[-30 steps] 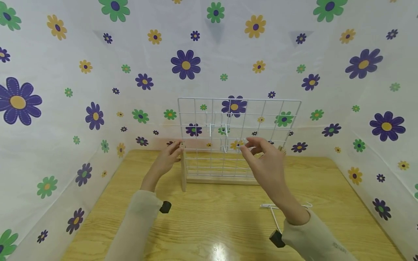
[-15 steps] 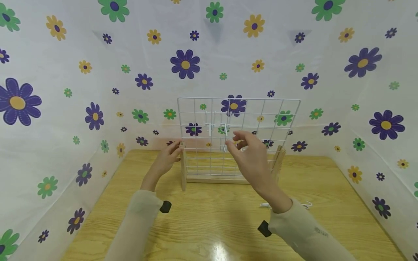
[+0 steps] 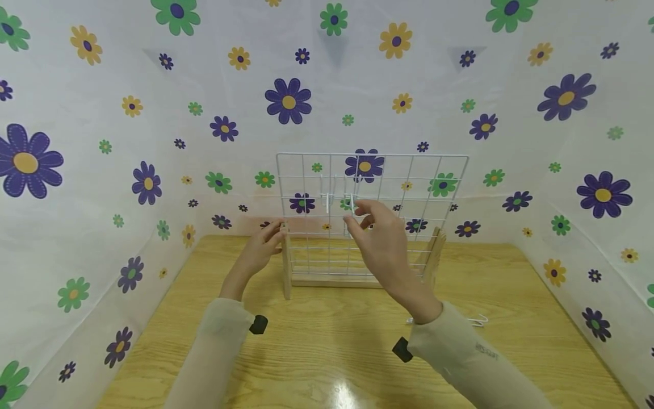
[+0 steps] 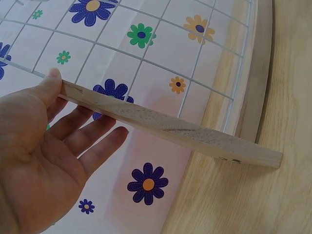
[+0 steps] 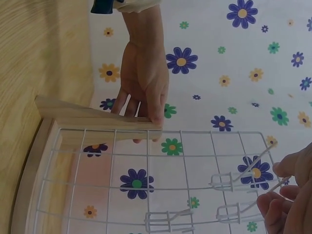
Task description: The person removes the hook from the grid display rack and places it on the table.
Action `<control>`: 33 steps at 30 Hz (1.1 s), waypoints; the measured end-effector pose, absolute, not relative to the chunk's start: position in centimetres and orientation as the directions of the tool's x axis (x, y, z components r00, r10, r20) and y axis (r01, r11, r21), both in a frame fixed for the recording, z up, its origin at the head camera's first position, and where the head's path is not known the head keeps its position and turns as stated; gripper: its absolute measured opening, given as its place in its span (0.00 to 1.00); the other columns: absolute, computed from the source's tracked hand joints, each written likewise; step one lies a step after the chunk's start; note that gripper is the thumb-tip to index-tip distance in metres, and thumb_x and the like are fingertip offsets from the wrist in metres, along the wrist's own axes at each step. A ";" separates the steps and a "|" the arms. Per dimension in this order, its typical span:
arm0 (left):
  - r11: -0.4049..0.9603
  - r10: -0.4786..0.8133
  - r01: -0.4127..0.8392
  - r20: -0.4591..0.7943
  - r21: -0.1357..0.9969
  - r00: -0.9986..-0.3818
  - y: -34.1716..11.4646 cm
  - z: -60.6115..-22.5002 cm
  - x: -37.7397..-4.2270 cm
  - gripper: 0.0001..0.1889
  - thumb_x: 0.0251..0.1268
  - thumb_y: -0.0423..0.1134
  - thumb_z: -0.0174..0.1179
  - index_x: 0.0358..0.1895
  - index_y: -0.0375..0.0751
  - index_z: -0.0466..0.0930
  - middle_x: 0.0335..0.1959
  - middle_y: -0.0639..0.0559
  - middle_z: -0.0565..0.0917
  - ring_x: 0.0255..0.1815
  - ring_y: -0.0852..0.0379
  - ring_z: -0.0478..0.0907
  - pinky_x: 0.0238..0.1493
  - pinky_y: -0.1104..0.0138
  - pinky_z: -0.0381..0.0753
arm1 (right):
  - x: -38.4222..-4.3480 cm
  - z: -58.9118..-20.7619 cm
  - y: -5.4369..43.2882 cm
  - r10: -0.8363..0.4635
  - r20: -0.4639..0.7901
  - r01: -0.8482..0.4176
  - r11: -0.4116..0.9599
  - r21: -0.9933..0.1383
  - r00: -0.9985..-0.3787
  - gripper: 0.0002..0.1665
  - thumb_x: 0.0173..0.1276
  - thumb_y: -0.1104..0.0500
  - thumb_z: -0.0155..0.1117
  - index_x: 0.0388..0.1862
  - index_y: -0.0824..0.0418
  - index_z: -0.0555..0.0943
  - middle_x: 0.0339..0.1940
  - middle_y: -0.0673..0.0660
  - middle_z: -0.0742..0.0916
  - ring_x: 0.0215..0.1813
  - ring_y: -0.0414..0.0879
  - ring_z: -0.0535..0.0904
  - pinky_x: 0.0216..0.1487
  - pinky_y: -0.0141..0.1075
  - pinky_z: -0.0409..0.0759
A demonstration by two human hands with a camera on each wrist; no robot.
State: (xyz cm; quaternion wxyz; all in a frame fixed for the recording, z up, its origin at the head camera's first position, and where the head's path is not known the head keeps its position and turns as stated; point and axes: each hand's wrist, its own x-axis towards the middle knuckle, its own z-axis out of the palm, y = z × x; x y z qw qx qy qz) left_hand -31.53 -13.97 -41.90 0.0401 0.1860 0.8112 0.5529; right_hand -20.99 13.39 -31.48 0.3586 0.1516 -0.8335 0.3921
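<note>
Left hand (image 3: 259, 251) round a wooden post (image 3: 287, 267), right hand (image 3: 384, 237) pinching a hook (image 3: 352, 204).
Seen from my head, that hook hangs on the white wire grid (image 3: 373, 154), just right of another hook (image 3: 327, 203); bent white wire (image 3: 479, 322) lies on the table (image 3: 317, 341), partly behind my right sleeve (image 3: 455, 349). At my left wrist, my thumb and fingers grip the post from opposite sides. At my right wrist, finger and thumb hold the hook; a third hook (image 5: 180, 215) sits lower on the grid.

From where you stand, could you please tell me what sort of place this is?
Probably a tabletop work booth: a wood-grain table, flower-print sheeting on three sides, and a wire grid rack.
</note>
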 end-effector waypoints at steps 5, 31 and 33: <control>0.317 0.338 0.242 0.129 0.917 -0.932 -13.9 -41.8 -31.5 0.31 0.86 0.49 0.47 0.82 0.40 0.55 0.78 0.36 0.65 0.74 0.36 0.68 0.67 0.49 0.80 | -21.2 -31.3 13.0 0.035 0.736 -0.534 0.666 -0.521 -0.676 0.13 0.70 0.63 0.72 0.49 0.69 0.86 0.40 0.62 0.90 0.32 0.49 0.83 0.28 0.35 0.75; 0.311 0.334 0.238 0.129 0.920 -0.934 -13.9 -42.1 -31.6 0.30 0.86 0.48 0.47 0.82 0.40 0.56 0.79 0.35 0.64 0.73 0.35 0.69 0.67 0.48 0.80 | -21.9 -31.3 14.3 0.100 0.839 -0.577 0.683 -0.448 -0.534 0.06 0.71 0.67 0.69 0.41 0.71 0.88 0.26 0.61 0.88 0.22 0.47 0.77 0.18 0.25 0.57; 0.310 0.333 0.239 0.131 0.920 -0.934 -13.9 -42.1 -31.6 0.30 0.86 0.48 0.47 0.82 0.39 0.56 0.78 0.35 0.64 0.73 0.35 0.69 0.66 0.48 0.80 | -21.9 -31.2 14.4 0.106 0.837 -0.574 0.681 -0.455 -0.537 0.06 0.71 0.67 0.69 0.41 0.71 0.88 0.27 0.61 0.89 0.23 0.47 0.78 0.18 0.24 0.57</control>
